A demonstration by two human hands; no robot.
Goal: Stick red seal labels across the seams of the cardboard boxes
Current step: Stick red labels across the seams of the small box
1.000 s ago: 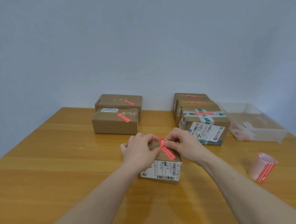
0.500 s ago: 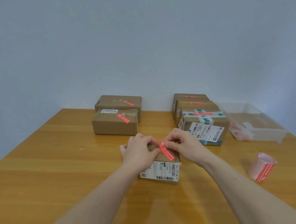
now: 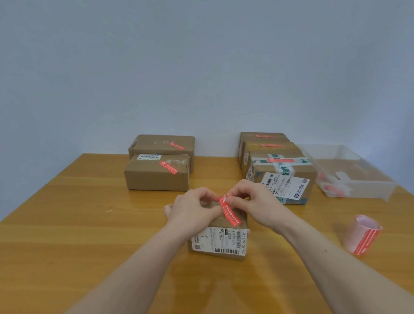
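At the far left of the table [image 3: 56,236] stood two brown boxes, one behind the other. The rear box [image 3: 162,145] and the front box [image 3: 156,175] each carried a red label on top, lying at a slant.

In the middle sat a small box [image 3: 220,242] with a white shipping sticker on its near face. The left hand [image 3: 194,213] rested on the box's left side with its fingers curled, thumb and fingertips meeting beside the upper end of a red label [image 3: 229,212]; whether they actually gripped the label could not be told. The label ran diagonally down the box top, its lower end lying on the cardboard. The right hand [image 3: 254,200] pinched the label's upper end between thumb and forefinger, the other fingers curled in.

To the right stood a stack of boxes [image 3: 269,147], each with a red label on top; the nearest one [image 3: 287,179] was crossed with green-and-white tape and bore a white sticker. Just beside it lay a clear plastic bin [image 3: 356,179] with some reddish scraps inside. Nearer and apart from the bin, a label roll [image 3: 362,234] lay on the table.
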